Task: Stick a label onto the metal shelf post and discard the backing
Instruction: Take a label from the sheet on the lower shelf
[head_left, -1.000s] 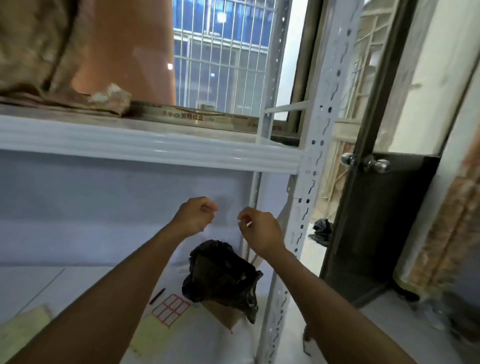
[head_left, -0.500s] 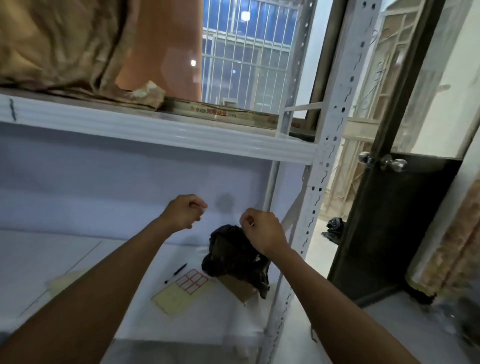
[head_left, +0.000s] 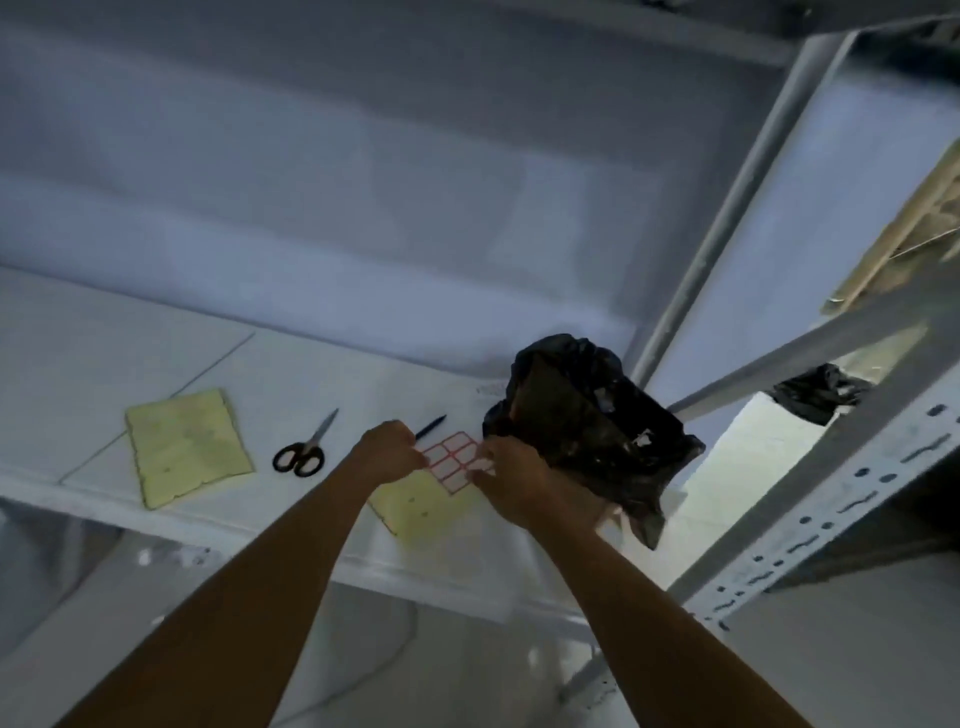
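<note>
Red-bordered label sheet (head_left: 451, 461) is lying on the shelf (head_left: 93, 364); the left hand (head_left: 390, 451) is clenched, the right hand (head_left: 511, 478) is pinching its edge. Thin, limp paper: lifting by a corner is advisable.

Dim storage corner, white metal shelving, cool bluish light.

I'm looking down on a white shelf board (head_left: 156, 332), a thin seam line running diag. across it toward 10 o'clock. Behind it, from 9 to 1 o'clock, a plain pale wall (head_left: 363, 156) w/ soft horiz. shading bands. The underside of an upper shelf (head_left: 675, 15) crosses the top at 12–1. At 4 o'clock there's a perforated upright (head_left: 831, 519) w/ slots and round holes; a thinner rear upright (head_left: 727, 208) climbs toward 1. A brighter patch of floor (head_left: 748, 441) shows through the frame at 3. Grey floor (head_left: 467, 649) under the shelf at 6, blurry. Tan boards (head_left: 904, 234) at 2–3, detail unclear.
</note>
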